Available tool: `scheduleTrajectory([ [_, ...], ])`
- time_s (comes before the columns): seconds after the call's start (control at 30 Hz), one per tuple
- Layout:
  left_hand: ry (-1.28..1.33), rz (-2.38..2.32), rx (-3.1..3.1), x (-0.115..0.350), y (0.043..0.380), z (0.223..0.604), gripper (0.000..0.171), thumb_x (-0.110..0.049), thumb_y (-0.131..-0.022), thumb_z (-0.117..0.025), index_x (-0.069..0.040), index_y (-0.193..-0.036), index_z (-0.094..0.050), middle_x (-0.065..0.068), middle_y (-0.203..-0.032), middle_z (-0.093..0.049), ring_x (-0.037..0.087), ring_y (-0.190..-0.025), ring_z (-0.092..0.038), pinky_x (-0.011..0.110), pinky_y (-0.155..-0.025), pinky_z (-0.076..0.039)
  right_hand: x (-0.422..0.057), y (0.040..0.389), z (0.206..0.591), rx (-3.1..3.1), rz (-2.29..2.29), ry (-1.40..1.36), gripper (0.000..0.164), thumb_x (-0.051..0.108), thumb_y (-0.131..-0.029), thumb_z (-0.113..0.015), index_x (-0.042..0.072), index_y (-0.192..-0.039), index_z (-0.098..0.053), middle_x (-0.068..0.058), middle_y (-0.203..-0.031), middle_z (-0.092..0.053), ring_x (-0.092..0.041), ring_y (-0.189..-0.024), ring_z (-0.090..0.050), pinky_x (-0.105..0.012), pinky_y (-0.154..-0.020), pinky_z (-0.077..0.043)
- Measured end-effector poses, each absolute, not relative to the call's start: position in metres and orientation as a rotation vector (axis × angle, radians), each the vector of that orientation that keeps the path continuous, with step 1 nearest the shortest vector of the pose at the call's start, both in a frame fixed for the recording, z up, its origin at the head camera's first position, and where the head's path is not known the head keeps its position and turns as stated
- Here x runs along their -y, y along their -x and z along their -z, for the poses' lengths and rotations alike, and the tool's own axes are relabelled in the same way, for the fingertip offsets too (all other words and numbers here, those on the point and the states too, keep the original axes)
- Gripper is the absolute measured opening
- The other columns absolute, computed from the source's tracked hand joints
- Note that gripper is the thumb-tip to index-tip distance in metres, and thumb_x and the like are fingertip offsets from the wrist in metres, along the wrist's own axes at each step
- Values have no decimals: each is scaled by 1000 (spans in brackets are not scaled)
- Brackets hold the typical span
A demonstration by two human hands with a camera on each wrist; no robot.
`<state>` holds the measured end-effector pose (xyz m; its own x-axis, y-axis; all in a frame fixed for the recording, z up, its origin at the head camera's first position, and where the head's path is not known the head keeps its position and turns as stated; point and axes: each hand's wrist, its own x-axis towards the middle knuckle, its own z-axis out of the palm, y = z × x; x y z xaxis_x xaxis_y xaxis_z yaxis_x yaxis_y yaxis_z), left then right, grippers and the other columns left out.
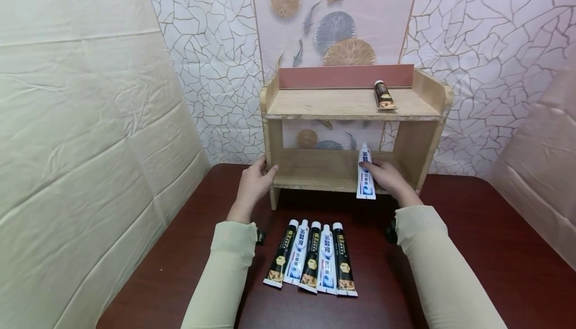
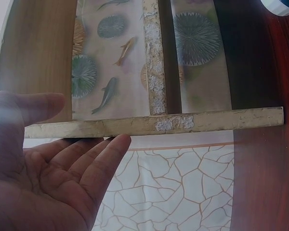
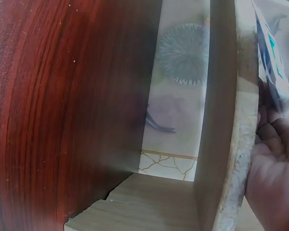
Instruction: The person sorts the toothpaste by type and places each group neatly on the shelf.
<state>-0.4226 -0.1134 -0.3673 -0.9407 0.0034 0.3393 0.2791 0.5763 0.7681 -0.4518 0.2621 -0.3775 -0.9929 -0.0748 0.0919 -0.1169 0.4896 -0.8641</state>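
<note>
My right hand (image 1: 390, 179) pinches a white toothpaste tube (image 1: 366, 176), cap end up, at the right part of the lower board of a small wooden shelf (image 1: 315, 104). In the right wrist view the tube (image 3: 274, 62) and the hand (image 3: 277, 168) are partly hidden behind the board's edge. My left hand (image 1: 255, 185) holds the shelf's left side panel. The left wrist view shows its thumb (image 2: 43, 107) on the inner side and its fingers (image 2: 98, 168) along the outer side. A black toothpaste tube (image 1: 384, 95) lies on the top board at the right.
In front of the shelf, a row of toothpaste tubes lies on the dark red table (image 1: 175, 249): three black, one of them the middle tube (image 1: 311, 259), alternating with two white, one the right-hand white tube (image 1: 327, 261). A patterned cloth (image 1: 216, 69) hangs behind.
</note>
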Motion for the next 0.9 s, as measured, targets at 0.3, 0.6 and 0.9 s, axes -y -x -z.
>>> scheduleTrajectory([
  [0.3,234,1307,2504,114,424,367,62,-42,-100,-60,-12,-152,-46,14,-143,-56,28,-127,-59,43,-104,-47,-262,460,378,2648,-1588,-136,64,44,-104,-51,-8,-141,-48,-9,-91,-70,-13,-71,-67,-30,-66,-57],
  [0.6,228,1314,2503,114,424,369,60,-42,-100,-60,-14,-151,-47,13,-143,-56,27,-126,-59,42,-104,-48,-268,469,381,2637,-1549,-113,65,46,-103,-51,-8,-139,-50,-7,-88,-68,-12,-69,-65,-28,-67,-54],
  [0.9,233,1311,2498,115,425,370,61,-43,-100,-60,-15,-152,-46,11,-144,-56,26,-127,-58,41,-105,-47,-270,474,379,2596,-1603,-46,61,44,-103,-49,-8,-135,-51,-3,-82,-66,-13,-67,-65,-29,-64,-55],
])
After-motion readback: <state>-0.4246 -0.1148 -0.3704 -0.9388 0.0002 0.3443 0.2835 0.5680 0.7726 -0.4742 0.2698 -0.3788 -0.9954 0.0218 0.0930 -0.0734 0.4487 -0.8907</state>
